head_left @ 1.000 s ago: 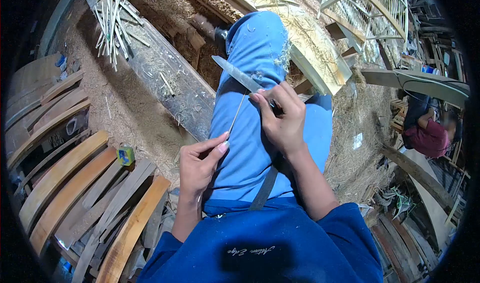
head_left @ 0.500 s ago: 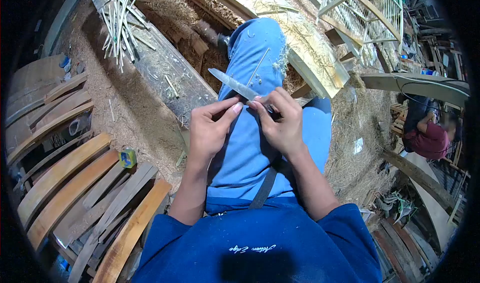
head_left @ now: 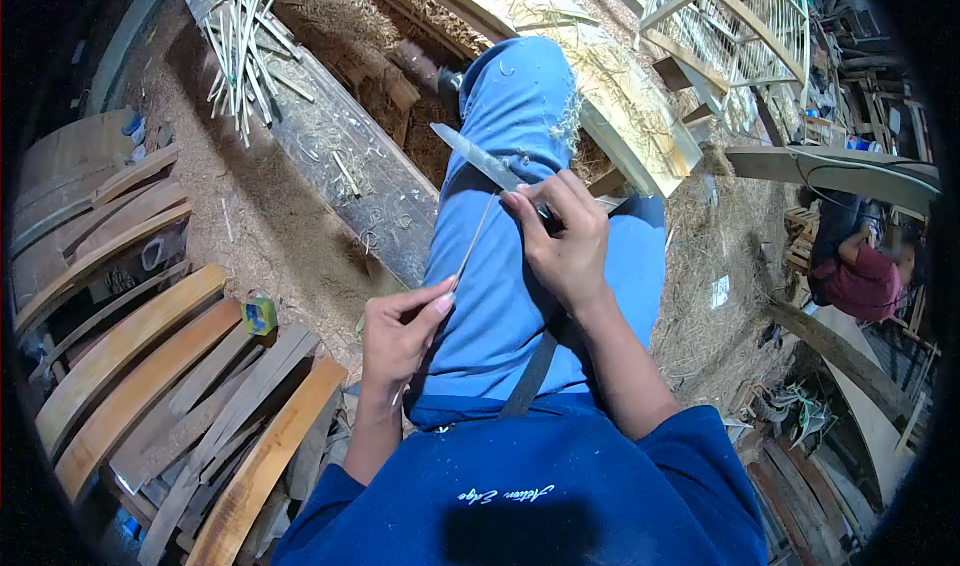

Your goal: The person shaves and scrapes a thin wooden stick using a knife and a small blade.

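Note:
My right hand (head_left: pixel 565 231) is closed around a knife (head_left: pixel 478 156), whose flat grey blade points up and left over my blue-trousered leg; its handle is hidden in the fingers. Between the thumb and fingers of my left hand (head_left: pixel 405 331) is the lower end of a thin wooden stick (head_left: pixel 474 240). The stick slants up and right from there, and its upper end meets the blade near my right thumb. Small shavings cling to the trouser knee.
A bundle of thin sticks (head_left: pixel 242 56) lies on a grey plank (head_left: pixel 340 171). Curved boards (head_left: pixel 150 396) and a yellow-green block (head_left: pixel 258 316) are at left. A slatted wooden frame (head_left: pixel 730 26) stands upper right. A person in a maroon shirt (head_left: pixel 862 281) sits at right.
My left hand has moved down and left, away from the knife, drawing the stick with it. My right hand stays nearly in place, with the blade angled slightly more upward.

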Tool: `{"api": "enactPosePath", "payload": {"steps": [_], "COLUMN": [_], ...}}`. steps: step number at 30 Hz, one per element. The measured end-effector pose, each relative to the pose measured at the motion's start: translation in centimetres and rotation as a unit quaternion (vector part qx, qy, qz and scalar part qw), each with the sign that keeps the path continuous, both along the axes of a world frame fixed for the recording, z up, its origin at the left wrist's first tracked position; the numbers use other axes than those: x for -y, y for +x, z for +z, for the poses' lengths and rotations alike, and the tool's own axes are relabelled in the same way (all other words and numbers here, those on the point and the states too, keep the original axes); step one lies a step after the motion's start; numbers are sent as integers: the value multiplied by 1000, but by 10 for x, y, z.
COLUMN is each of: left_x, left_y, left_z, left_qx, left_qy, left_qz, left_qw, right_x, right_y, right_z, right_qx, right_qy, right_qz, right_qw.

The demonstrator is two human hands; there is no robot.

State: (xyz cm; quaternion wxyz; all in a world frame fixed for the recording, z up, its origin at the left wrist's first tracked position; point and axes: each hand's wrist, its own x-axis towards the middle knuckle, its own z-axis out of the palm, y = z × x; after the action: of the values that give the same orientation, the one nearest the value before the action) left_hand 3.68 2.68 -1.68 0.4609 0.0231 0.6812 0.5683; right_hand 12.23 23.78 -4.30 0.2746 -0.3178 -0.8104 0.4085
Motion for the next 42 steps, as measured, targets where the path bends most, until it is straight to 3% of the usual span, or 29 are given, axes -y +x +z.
{"api": "enactPosePath", "payload": {"steps": [5,11,14,42], "left_x": [7,-55,-69,-24], "left_y": [0,-19,-24,4], "left_z": [-2,2,-1,7], "left_qx": [7,-98,-73,-94], "left_qy": [1,4,-4,-24], "left_qz": [12,-42,-42,-19], "left_qw": [1000,994,996,995], "right_x": [3,3,7,9], "right_y": [1,11,13,10], "right_z": [-2,6,6,-9], "right_qx": [-16,-15,-5,1], "right_qy": [-7,-16,-14,96], "right_qz": [-9,55,45,-17], "right_qw": [1000,998,999,995]}}
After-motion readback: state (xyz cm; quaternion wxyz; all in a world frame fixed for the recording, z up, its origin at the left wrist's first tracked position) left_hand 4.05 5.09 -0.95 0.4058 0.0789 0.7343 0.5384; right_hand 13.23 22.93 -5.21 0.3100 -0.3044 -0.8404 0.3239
